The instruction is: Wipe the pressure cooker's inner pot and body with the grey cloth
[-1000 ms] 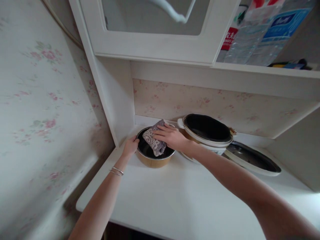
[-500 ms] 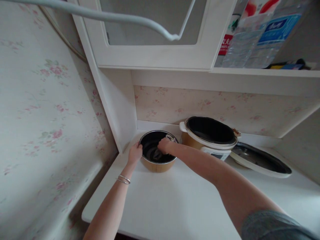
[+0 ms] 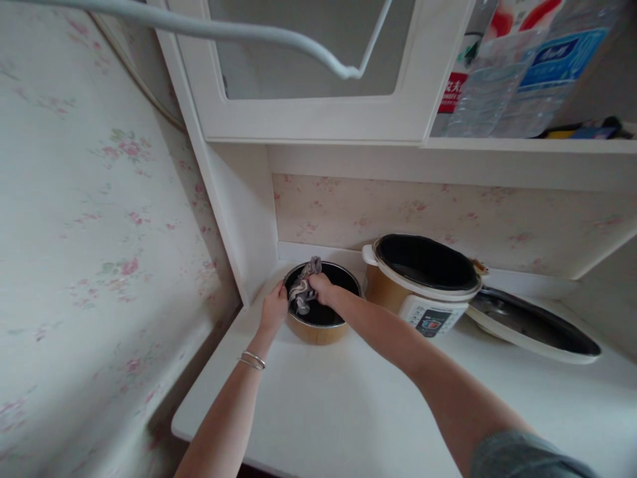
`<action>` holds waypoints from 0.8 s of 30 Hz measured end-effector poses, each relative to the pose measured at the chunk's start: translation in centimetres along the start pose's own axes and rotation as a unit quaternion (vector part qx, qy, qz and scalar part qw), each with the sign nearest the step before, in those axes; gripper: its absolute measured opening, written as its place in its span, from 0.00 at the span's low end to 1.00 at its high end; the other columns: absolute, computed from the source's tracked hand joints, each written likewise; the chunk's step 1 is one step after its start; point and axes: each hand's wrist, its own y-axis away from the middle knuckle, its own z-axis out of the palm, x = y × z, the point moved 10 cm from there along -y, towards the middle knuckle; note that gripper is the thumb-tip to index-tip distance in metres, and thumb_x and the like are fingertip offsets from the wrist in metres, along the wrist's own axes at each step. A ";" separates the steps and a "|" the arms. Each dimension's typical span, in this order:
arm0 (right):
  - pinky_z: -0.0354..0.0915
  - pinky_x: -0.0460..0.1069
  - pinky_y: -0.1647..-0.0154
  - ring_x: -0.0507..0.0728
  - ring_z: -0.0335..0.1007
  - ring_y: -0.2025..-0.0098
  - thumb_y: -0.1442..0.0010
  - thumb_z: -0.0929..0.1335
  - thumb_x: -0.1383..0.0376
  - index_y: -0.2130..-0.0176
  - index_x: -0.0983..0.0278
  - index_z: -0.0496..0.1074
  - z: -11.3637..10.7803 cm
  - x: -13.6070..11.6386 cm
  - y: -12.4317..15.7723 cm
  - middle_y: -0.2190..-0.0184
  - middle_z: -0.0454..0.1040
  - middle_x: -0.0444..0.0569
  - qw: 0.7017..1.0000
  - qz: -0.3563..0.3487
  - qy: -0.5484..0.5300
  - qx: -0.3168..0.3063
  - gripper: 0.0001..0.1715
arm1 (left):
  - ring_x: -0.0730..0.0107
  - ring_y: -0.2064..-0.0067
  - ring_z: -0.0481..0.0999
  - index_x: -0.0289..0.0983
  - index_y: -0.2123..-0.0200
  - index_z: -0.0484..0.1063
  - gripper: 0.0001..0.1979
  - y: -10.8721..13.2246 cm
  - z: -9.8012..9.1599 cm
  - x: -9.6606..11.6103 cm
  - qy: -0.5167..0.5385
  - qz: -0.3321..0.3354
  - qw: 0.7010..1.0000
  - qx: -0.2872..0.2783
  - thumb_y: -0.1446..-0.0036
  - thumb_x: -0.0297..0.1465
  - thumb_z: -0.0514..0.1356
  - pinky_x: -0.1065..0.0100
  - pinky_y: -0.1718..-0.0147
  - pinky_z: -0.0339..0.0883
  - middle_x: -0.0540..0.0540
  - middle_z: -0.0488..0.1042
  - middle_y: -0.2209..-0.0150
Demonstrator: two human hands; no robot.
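A round pot with a dark inside and a tan outer wall stands on the white counter. My left hand grips its rim at the left side. A crumpled grey patterned cloth is in my right hand, at the left part of the pot's opening. Part of the cloth rises above the back rim. The fingertips of my right hand are partly hidden by the cloth.
Right of the pot stands an open cooker with a dark inside and a front panel. Its oval lid lies farther right on the counter. Overhead are a cabinet door, a white curved rod and plastic bottles.
My right hand has shifted left and up inside the pot, and the cloth now shows above the left part of the opening. My left hand stays on the rim. The view has shifted slightly.
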 end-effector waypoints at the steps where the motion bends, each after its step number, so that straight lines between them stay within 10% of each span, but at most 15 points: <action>1: 0.69 0.46 0.69 0.52 0.73 0.70 0.38 0.61 0.66 0.56 0.66 0.68 0.1 0.0 0.0 0.68 0.75 0.50 1.000 -0.001 0.001 0.005 0.12 | 0.60 0.44 0.70 0.33 0.45 0.69 0.22 0.0 -0.1 0.1 -0.003 0.001 1.000 -0.001 0.37 0.32 0.46 0.61 0.44 0.60 0.39 0.72 0.46; 9: 0.68 0.47 0.68 0.54 0.72 0.71 0.60 0.71 0.76 0.67 0.63 0.75 -0.2 2.5 4.0 0.75 0.75 0.41 0.932 -0.029 0.264 -0.248 0.17 | 0.58 0.44 0.71 0.34 0.46 0.70 0.21 0.6 -0.4 0.2 -0.008 0.006 0.999 0.035 0.37 0.33 0.47 0.60 0.44 0.61 0.38 0.72 0.46; 14: 0.63 0.55 0.52 0.60 0.69 0.56 0.59 0.69 0.79 0.83 0.64 0.65 -2.8 0.4 2.2 0.79 0.72 0.45 0.915 -0.109 0.347 -0.175 0.13 | 0.60 0.45 0.71 0.36 0.46 0.71 0.20 0.4 -0.3 0.3 0.004 0.011 1.000 0.014 0.38 0.33 0.49 0.61 0.44 0.61 0.40 0.73 0.47; 24: 0.54 0.52 0.41 0.57 0.59 0.43 0.53 0.69 0.77 0.81 0.64 0.65 0.0 -2.2 0.3 0.65 0.76 0.50 0.905 -0.199 0.351 -0.135 0.13 | 0.59 0.43 0.70 0.35 0.46 0.70 0.20 0.0 -0.1 0.2 -0.014 0.002 1.000 -0.003 0.38 0.32 0.49 0.61 0.45 0.61 0.39 0.73 0.48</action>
